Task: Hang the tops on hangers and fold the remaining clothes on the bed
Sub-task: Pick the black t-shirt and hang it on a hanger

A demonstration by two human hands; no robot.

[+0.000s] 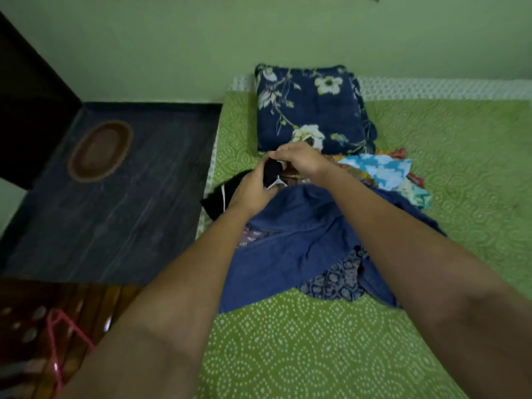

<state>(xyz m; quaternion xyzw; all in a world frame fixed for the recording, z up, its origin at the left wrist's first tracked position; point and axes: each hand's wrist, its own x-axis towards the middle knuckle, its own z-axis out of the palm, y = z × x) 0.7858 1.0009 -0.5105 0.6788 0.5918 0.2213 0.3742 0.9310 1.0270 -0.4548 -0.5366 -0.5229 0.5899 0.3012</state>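
Both hands at pile's far edge: left hand (253,188) and right hand (299,159) fingers curled, clamped on black garment (227,194), likely separating it for sorting.

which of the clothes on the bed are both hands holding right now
The black garment at the pile's left edge; left hand and right hand grip it. The blue cloth and printed pieces lie untouched.

Navy floral pillow (312,108) lay at the head of the bed, against the green wall (259,33). Oval brown rug (100,151) sat on the dark floor (115,220) left of the bed. Dark cabinet (26,110) stood far left.
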